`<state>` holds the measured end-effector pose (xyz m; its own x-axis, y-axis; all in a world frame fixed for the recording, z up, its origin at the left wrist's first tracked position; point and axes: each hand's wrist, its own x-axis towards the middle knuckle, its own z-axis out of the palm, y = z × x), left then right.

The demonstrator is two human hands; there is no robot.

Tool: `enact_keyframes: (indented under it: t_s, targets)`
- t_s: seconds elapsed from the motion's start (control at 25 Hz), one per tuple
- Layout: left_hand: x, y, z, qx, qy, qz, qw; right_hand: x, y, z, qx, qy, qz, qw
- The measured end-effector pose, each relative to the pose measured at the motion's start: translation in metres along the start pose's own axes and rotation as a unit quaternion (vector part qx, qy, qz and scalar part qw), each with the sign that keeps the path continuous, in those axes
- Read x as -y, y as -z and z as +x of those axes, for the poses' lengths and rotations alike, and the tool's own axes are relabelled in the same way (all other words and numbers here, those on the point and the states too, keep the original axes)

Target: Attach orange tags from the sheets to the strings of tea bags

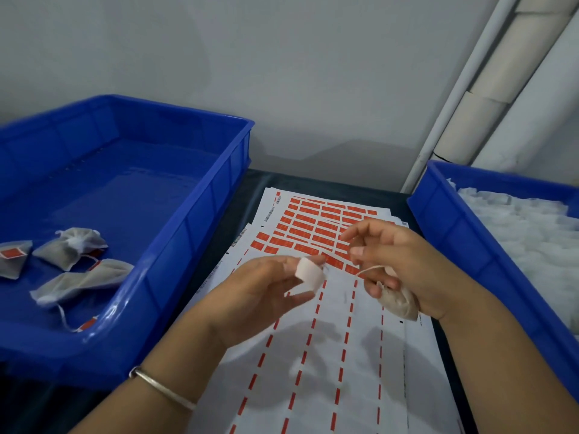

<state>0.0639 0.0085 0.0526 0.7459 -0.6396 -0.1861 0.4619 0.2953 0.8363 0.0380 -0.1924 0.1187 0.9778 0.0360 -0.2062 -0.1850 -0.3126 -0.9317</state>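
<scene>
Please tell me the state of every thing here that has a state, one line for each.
Left hand: pinches a white-backed peeled tag.
Right hand: grips a grey mesh tea bag, string looped upward.
Top white tag sheet: near rows stripped, orange tags left at far end.
Left blue plastic crate: holds several tagged tea bags.

Left hand (263, 286) pinches tag (310, 275); right hand (404, 267) holds tea bag (399, 303).
</scene>
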Motion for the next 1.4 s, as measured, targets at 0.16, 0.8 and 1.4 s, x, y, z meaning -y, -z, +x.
enact_keyframes:
  t_s: [0.16, 0.8, 1.4]
  targets:
    - [0.005, -0.014, -0.008, 0.150, 0.009, 0.117, 0.982, 0.004, -0.002, -0.008, 0.051, 0.023, 0.029, 0.998]
    - [-0.003, 0.001, -0.009, 0.145, -0.007, 0.163, 0.976, 0.002, -0.010, -0.015, 0.056, -0.007, -0.178, 0.982]
    - [0.028, -0.037, -0.015, -0.248, -0.097, -0.040, 0.963, -0.021, -0.097, -0.041, -0.239, 0.037, 0.336, 0.910]
